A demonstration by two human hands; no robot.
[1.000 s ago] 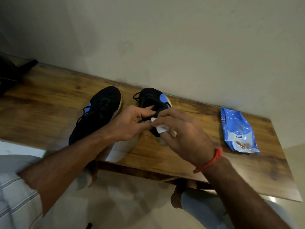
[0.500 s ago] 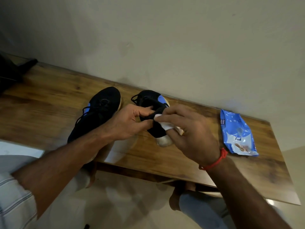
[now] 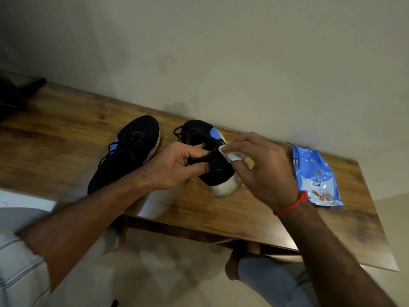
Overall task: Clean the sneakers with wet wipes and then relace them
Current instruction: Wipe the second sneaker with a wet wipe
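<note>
Two black sneakers with blue patches and pale soles lie on a wooden table point(image 3: 254, 220). The left sneaker point(image 3: 130, 149) rests untouched, partly hidden by my left forearm. My left hand point(image 3: 174, 165) pinches the black collar of the right sneaker point(image 3: 212, 165), thumb and fingers closed on the fabric. My right hand point(image 3: 263, 167) holds a small white wet wipe point(image 3: 230, 154) pressed against the sneaker's upper side, just right of my left fingers. The sneaker's white heel points toward me.
A blue pack of wet wipes point(image 3: 314, 176) lies on the table to the right, close to the wall. A dark object point(image 3: 15, 94) sits at the far left end. The table's front edge runs above my knees and the floor.
My right hand has shifted right and up along the right sneaker with the wipe. My left hand keeps its pinch on the collar. The left sneaker and the pack have not moved.
</note>
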